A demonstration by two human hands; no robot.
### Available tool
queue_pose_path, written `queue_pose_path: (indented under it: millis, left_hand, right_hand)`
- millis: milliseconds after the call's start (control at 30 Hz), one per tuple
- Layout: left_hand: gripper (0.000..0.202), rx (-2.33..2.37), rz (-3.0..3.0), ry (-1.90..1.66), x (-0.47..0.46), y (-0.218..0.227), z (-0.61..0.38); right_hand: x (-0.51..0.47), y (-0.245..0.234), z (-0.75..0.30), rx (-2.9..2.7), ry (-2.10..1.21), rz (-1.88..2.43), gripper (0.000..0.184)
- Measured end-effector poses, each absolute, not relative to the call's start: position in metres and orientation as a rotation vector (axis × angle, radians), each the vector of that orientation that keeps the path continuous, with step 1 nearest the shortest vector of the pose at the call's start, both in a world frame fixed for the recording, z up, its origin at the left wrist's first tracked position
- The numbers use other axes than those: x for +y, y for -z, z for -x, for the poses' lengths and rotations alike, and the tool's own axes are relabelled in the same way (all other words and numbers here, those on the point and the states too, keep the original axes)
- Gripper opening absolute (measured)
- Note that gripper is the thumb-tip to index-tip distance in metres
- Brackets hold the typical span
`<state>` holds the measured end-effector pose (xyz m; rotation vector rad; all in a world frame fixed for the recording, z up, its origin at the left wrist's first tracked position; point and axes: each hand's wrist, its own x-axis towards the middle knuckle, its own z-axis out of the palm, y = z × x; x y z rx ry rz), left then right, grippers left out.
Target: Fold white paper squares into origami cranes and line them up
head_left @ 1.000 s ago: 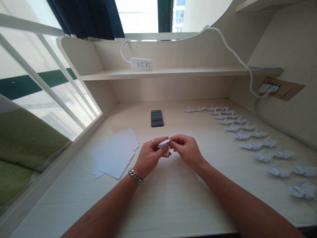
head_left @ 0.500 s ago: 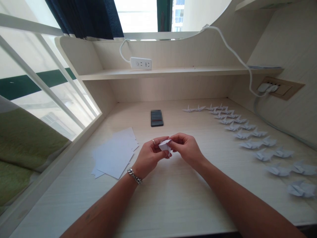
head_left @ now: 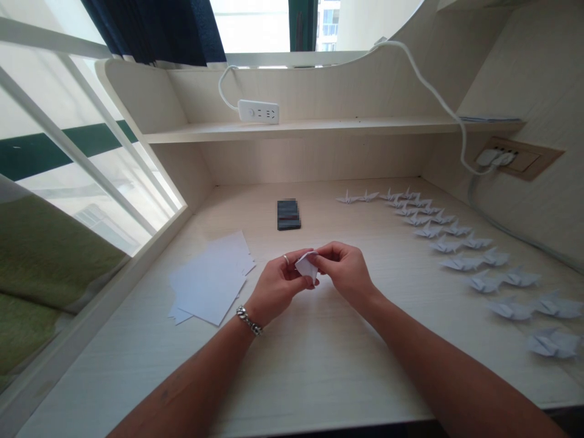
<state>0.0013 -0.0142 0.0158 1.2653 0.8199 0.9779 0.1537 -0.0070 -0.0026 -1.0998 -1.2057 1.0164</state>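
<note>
A small piece of folded white paper [head_left: 306,266] is held between my two hands above the middle of the desk. My left hand [head_left: 279,281], with a ring and a chain bracelet, pinches it from the left, thumb along the lower edge. From the right, the thumb and fingers of my right hand [head_left: 345,265] grip its upper edge. Part of the paper is hidden behind my fingers. To the left lies a loose pile of white paper sheets [head_left: 205,280]. Rows of folded white paper cranes [head_left: 460,261] stand along the right side.
A dark phone-like object [head_left: 289,215] lies on the desk [head_left: 292,377] beyond my hands. A white power strip [head_left: 258,112] rests on the shelf [head_left: 328,126] behind. White cables run to a wall socket [head_left: 520,159] at the right. Pale rails border the left side.
The folded paper has turned slightly in my fingers and its upper edge is tilted more. Both hands still grip it. The view has shifted slightly.
</note>
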Motion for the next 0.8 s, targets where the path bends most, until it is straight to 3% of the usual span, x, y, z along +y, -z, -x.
queue_pose_path:
  millis: [667, 800]
  left_hand:
    - [0.044, 0.865, -1.271, -0.946, -0.0141, -0.0148, -0.001]
    - [0.051, 0.855, -1.325, -0.921, -0.0118, -0.0131, -0.0002]
  right_hand:
    - [-0.0072, 0.0042, -0.1544, -1.281, -0.975, 1.104, 0.021]
    - [-0.007, 0.0037, -0.1543, -1.282, -0.968, 1.11, 0.022]
